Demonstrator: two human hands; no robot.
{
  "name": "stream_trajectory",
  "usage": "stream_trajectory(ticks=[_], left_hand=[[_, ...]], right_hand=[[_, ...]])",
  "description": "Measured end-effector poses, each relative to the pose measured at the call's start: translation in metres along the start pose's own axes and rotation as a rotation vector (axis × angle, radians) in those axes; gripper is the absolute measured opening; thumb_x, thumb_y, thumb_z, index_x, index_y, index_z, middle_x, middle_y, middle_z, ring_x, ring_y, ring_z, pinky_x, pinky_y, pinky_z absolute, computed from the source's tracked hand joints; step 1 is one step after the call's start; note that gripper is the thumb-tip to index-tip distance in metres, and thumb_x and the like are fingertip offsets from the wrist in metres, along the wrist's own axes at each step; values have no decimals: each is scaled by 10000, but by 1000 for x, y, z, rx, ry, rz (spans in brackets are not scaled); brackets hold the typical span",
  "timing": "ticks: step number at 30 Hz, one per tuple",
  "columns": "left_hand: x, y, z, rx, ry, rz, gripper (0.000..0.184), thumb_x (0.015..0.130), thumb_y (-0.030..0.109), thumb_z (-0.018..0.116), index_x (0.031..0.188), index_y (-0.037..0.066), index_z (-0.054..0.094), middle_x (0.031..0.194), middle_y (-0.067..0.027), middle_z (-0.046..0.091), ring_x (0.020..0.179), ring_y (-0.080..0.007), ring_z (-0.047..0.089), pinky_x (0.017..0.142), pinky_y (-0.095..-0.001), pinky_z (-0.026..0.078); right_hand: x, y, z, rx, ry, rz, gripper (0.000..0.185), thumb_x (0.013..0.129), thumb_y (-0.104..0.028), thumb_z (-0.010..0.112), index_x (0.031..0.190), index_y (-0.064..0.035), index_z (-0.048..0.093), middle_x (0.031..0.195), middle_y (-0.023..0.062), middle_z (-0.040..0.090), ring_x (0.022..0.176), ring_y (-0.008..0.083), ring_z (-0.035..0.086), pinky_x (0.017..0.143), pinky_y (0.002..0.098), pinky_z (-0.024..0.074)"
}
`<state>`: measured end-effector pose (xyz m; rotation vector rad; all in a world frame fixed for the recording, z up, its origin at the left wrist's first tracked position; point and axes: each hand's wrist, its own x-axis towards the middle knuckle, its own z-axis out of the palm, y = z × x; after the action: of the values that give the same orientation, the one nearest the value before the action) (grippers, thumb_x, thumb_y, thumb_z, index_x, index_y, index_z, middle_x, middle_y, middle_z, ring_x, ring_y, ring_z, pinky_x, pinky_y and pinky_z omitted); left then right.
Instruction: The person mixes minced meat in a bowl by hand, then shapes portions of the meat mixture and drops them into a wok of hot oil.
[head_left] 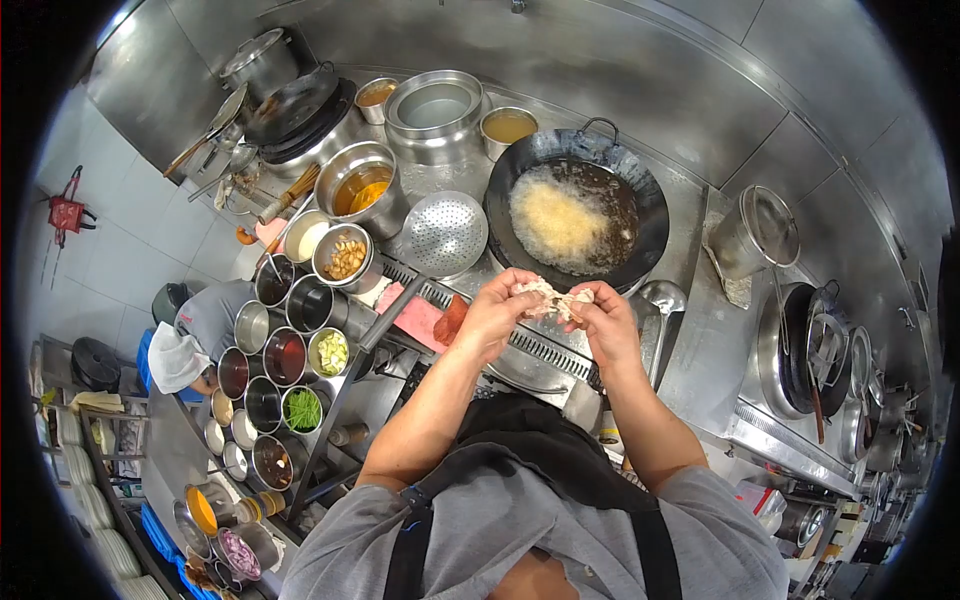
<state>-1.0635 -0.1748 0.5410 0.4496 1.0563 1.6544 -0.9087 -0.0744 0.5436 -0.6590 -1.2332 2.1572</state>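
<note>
My left hand [490, 318] pinches one end of a pale, whitish, ragged strip of food [543, 296]; its kind I cannot make out. The other end is between the thumb and fingers of my right hand [608, 325]. Both hands are held close together just in front of the near rim of a black wok [655, 240]. Inside the wok, dark oil bubbles around a patch of pale yellow foam [560, 220]. Whatever is frying under the foam is hidden. Left of the wok lies a round perforated strainer [445, 235], and a ladle [663, 298] rests to the right of my right hand.
Several metal pots of ingredients stand at the left, among them chopped greens [302, 408] and peeled garlic-like pieces [345, 260]. A large pot [433, 105] stands behind the strainer. Another wok [800, 350] sits at the right. A person in a white cap [178, 358] is at far left.
</note>
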Motion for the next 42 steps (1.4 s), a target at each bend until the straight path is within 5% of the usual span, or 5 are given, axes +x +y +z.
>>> stream_trajectory(ticks=[17, 22, 29, 35, 42], left_hand=[[2, 3, -24, -97, 131, 38, 293, 858, 5, 585, 1142, 43, 523, 1062, -88, 615, 964, -179, 603, 844, -312, 487], [-1, -10, -20, 13, 108, -2, 400, 829, -53, 548, 1217, 25, 489, 1072, -107, 619, 971, -185, 605, 859, -307, 477], [-5, 0, -8, 110, 131, 1, 420, 815, -95, 518, 1217, 10, 463, 1045, -133, 633, 935, -196, 627, 811, -304, 494], [2, -5, -4, 139, 43, -53, 342, 843, -58, 540, 1177, -22, 474, 979, -121, 644, 878, -175, 624, 766, -286, 505], [-6, -5, 12, 113, 18, -4, 249, 875, 27, 587, 1120, 7, 545, 1000, -89, 658, 890, -130, 618, 734, -244, 469]], right_hand=[[52, 13, -70, -260, 180, 35, 99, 786, -62, 662, 856, -26, 602, 785, 86, 643, 570, 153, 605, 478, 264, 441], [100, 24, -127, -1244, 326, -198, 290, 802, -73, 592, 1089, -40, 618, 970, 167, 664, 898, 322, 637, 842, 367, 489], [82, -4, -117, -845, 476, -388, 406, 824, 72, 450, 1208, -10, 553, 1177, 146, 603, 1049, 252, 614, 912, 319, 458], [8, -8, -7, -659, -148, -277, 633, 745, -10, 693, 1334, -69, 470, 1300, 112, 517, 1113, 209, 571, 819, 304, 519], [1, -3, 16, -976, -78, -539, 441, 751, -83, 709, 1168, -27, 576, 1091, 139, 605, 925, 289, 636, 752, 321, 530]])
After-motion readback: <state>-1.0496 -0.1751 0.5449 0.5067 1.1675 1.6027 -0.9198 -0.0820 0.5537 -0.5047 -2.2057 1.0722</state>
